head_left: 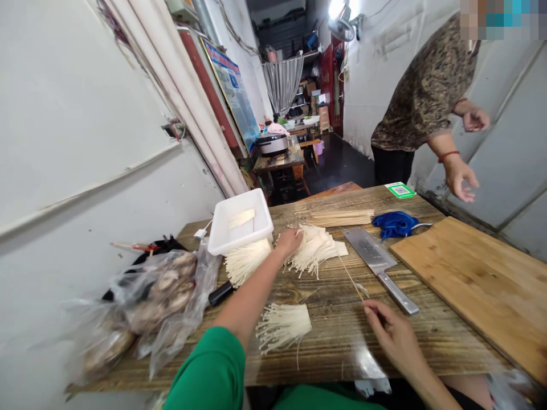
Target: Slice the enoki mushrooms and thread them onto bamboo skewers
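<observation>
My left hand point(289, 241) is at the left end of a pile of enoki mushrooms point(318, 246), its fingers curled in on the stems and partly hidden. My right hand point(391, 330) pinches the near end of a thin wooden skewer point(351, 278), whose far tip points at the pile. A flat bunch of enoki point(287, 326) lies alone near the front of the table. More enoki point(248, 261) rests against a white plastic tub point(217, 242), which has another piece inside. Several bare skewers point(339, 218) lie in a bundle behind the pile.
A cleaver point(371, 250) lies right of the pile, beside a blue cloth point(394, 224) and a wooden cutting board point(470, 285). Bagged mushrooms point(164, 290) and a black handle point(221, 294) are at left. A person point(421, 97) stands beyond the table at right.
</observation>
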`<state>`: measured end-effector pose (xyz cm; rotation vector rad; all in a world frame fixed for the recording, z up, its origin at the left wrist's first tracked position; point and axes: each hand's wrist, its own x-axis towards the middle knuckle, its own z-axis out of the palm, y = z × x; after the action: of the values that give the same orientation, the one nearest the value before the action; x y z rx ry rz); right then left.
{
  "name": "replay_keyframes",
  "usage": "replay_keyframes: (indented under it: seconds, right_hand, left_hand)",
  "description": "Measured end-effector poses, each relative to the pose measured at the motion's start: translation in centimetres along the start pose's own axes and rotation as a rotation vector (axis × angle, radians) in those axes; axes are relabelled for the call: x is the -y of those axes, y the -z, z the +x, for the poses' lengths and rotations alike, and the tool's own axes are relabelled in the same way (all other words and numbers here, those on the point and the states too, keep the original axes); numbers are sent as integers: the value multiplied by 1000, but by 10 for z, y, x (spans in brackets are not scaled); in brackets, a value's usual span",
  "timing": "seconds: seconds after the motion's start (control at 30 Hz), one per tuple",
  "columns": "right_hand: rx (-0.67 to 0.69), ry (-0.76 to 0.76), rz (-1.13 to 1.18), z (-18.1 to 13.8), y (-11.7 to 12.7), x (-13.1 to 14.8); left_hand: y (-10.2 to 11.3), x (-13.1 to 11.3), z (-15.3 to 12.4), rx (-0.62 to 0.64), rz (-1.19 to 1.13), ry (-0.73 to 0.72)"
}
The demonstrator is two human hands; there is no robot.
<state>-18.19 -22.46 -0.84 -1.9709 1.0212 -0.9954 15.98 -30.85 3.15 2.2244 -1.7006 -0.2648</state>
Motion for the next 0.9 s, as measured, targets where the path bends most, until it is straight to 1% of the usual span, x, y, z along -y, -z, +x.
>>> replay_keyframes:
  seconds: [0.13,0.27,0.47,0.6,0.77,0.9]
  right_hand:
    - [0,-21,-19,-1,-1,-2]
    - [1,-36,-6,0,-2,-3]
    - [11,-55,4,-2,-1,-4]
    - [12,-70,0,-4,0,-5]
    - [-9,-89,13,-5,4,-3]
    - [-21,-71,23,-5,10,1]
  left_hand:
    - [6,2,6,23,29,23]
    - [8,-4,8,28,60,37]
    - [12,-7,10,64,48,-13]
    - [11,-4,16,57,35,25]
    - [9,3,24,-26,-39,129]
    - [13,14,25,-163,-189,211]
